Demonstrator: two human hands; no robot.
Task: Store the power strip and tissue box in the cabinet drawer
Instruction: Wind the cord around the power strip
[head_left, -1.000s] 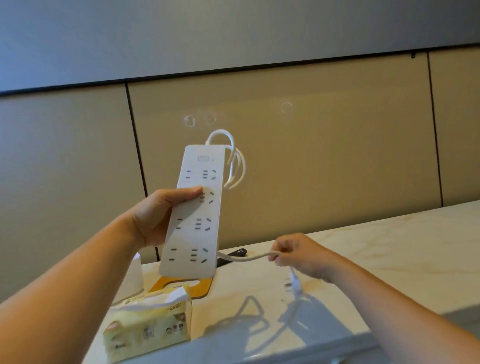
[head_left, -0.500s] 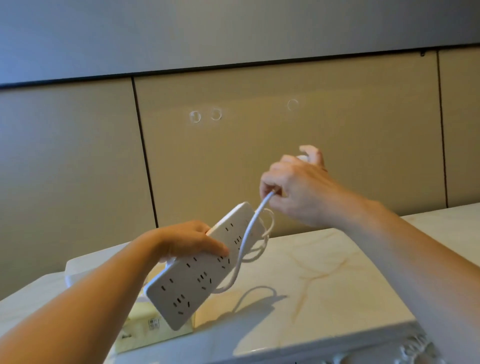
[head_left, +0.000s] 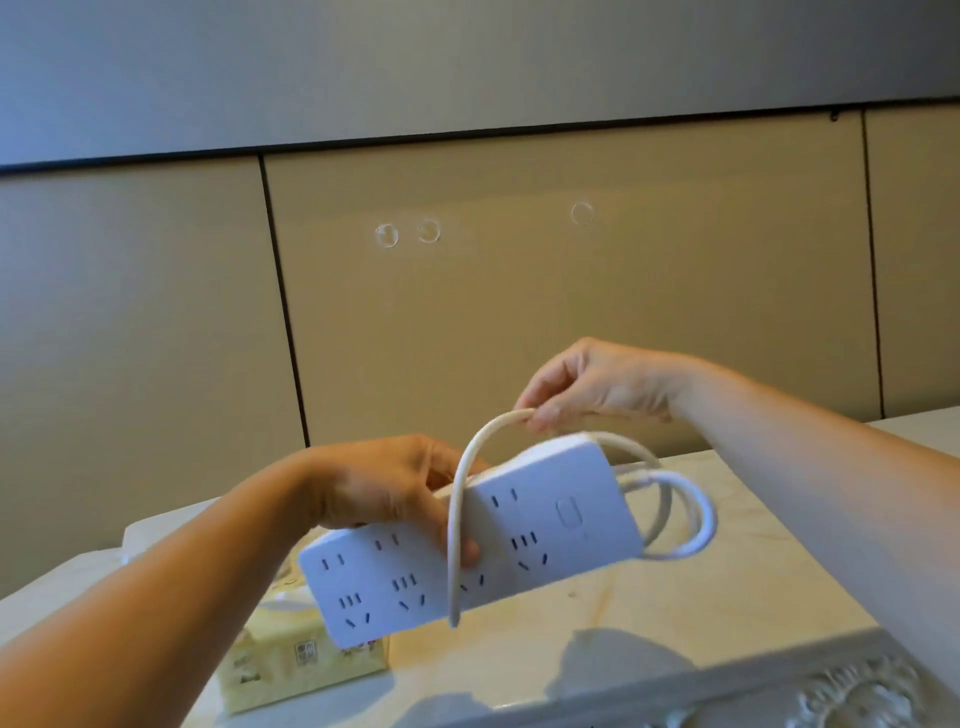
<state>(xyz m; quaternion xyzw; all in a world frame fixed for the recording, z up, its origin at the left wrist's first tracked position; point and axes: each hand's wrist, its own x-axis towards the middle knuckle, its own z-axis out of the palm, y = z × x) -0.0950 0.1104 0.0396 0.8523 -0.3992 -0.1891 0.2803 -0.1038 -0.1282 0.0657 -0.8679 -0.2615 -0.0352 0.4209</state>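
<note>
White power strip (head_left: 550, 525) in left hand (head_left: 384, 483), cord (head_left: 452, 571) in right hand (head_left: 597, 384)

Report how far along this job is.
Nothing stored yet. In hand: the left hand grips the power strip while the right hand pinches its cord, looped over the strip. Left: the strip, and the tissue box lying on the countertop, go into a drawer not in view.

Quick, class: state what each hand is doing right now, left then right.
Left hand: closed, gripping the power strip.
Right hand: closed, pinching the cord.
</note>
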